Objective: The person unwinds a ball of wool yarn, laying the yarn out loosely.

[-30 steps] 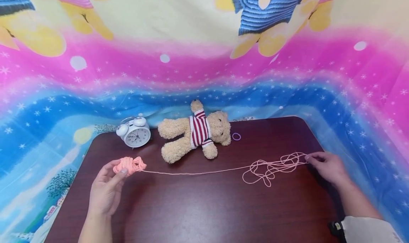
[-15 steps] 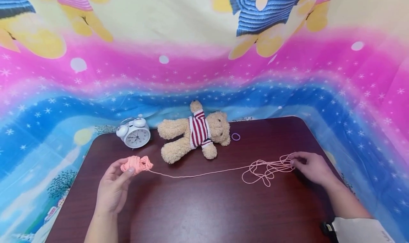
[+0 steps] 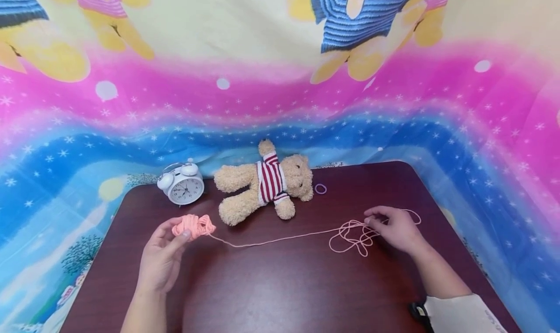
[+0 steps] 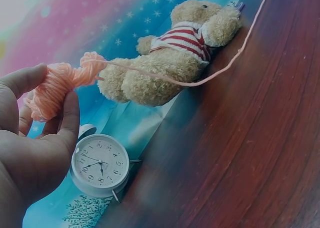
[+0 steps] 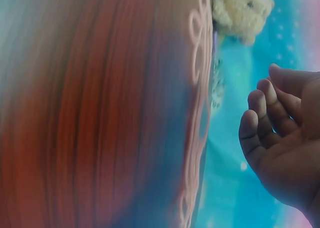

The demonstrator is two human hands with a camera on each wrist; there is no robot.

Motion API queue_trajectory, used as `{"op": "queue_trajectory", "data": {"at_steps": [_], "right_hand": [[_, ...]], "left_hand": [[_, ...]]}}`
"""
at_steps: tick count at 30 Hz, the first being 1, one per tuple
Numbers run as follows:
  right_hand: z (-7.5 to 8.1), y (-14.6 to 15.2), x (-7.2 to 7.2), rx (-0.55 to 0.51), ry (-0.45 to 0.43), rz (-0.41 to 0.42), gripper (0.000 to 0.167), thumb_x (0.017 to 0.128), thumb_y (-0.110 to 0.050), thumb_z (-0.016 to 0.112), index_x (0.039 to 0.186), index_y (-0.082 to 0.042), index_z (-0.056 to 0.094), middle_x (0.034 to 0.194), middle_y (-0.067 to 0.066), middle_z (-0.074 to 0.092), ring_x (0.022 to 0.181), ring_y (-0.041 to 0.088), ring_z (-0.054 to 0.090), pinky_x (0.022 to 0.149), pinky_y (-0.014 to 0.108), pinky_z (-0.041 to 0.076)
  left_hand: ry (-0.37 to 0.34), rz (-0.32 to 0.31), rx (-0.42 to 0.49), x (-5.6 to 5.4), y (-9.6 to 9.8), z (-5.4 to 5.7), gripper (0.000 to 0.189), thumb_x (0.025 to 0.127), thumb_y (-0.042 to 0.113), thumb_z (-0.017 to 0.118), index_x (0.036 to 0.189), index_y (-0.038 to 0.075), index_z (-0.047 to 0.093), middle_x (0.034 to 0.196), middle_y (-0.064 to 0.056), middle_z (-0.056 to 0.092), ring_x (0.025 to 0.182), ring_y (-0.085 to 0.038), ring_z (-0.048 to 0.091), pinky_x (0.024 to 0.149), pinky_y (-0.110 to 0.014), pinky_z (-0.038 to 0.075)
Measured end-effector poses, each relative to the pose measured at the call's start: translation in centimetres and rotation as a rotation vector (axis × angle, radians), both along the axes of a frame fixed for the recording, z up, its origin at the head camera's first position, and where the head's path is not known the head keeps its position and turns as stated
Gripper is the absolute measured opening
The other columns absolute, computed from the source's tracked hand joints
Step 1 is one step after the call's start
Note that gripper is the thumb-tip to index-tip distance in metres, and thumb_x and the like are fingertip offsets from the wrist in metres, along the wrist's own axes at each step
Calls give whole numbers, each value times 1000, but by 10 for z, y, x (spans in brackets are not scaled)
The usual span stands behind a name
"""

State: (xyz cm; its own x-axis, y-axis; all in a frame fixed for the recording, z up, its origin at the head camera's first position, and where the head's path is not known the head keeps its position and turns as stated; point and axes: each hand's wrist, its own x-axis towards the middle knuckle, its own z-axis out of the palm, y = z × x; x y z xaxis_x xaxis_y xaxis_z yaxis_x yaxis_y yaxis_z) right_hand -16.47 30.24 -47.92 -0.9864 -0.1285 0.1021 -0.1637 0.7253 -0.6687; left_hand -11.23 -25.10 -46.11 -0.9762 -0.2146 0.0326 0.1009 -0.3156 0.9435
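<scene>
My left hand (image 3: 164, 255) pinches a small wound bundle of peach yarn (image 4: 55, 91) between thumb and fingers, raised off the table in the left wrist view. From its right end a single strand (image 3: 271, 239) sags and runs right to loose loops of yarn (image 3: 350, 240) on the table. Over those loops hovers my right hand (image 3: 393, 228), hiding part of them in the head view. In the right wrist view its fingers (image 5: 257, 103) are loosely bent, thumb near the index finger, with no yarn seen between them; the yarn lies apart on the tabletop.
Behind the strand, a teddy bear (image 3: 271, 182) in a red-striped shirt lies on its back. A white twin-bell alarm clock (image 3: 183, 189) stands at the back left. Beside the bear's head is a purple ring (image 3: 321, 189). A printed cloth (image 3: 262, 104) hangs around the dark wooden table (image 3: 280, 289).
My right hand has moved left above the loose loops, which stay about where they were. My left hand has shifted slightly right with the yarn bundle, and the strand sags more.
</scene>
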Motion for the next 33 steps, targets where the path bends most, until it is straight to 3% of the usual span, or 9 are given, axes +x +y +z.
{"op": "queue_trajectory", "data": {"at_steps": [8,17,33], "right_hand": [[0,-44,-1,-75,12,29,21,93,-20,79,112,-10,77,85,-7,72,71,15,61,61,27,50],[-5,-84,-1,-157,24,80,19,91,-17,81,109,-10,78,85,-8,71,72,12,62,64,26,53],[-2,-160,-7,-272,8,201,20,91,-19,81,107,-7,77,86,-8,70,73,13,63,65,26,54]], "left_hand": [[-25,-19,-24,2,7,-3,32,98,-9,63,127,5,61,116,-1,68,95,-11,68,82,-24,57],[14,-63,-11,2,20,-8,31,98,-9,62,125,4,61,116,-1,69,96,-11,68,82,-24,57],[46,-110,15,-4,38,-3,32,96,-12,62,126,1,60,113,-3,69,94,-12,68,84,-27,58]]}}
